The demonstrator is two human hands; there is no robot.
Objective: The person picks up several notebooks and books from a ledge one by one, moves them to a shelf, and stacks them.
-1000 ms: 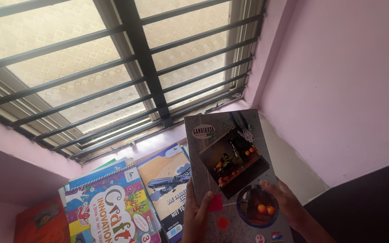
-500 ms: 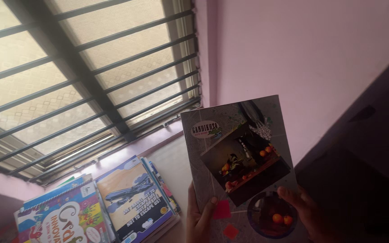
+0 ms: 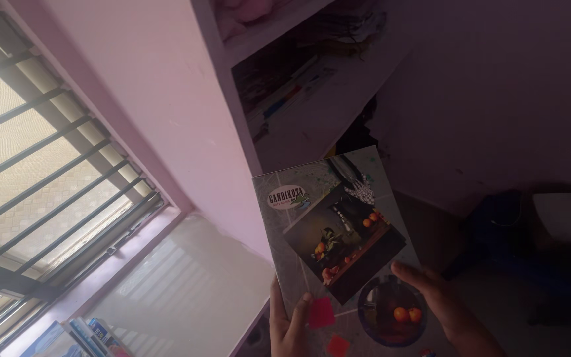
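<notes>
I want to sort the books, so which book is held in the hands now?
The grey notebook with fruit pictures on its cover: left hand and right hand grip its lower edge. The other books lie below the window.

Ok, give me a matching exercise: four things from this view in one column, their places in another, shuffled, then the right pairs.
Things:
1. grey book
2. barred window
3. wall shelf
4. stack of books

Places:
A. bottom left corner
B. top middle, in the wall
C. held in both hands, left hand and right hand
D. left side, beside the pink wall

Pairs: 1-C, 2-D, 3-B, 4-A
</notes>
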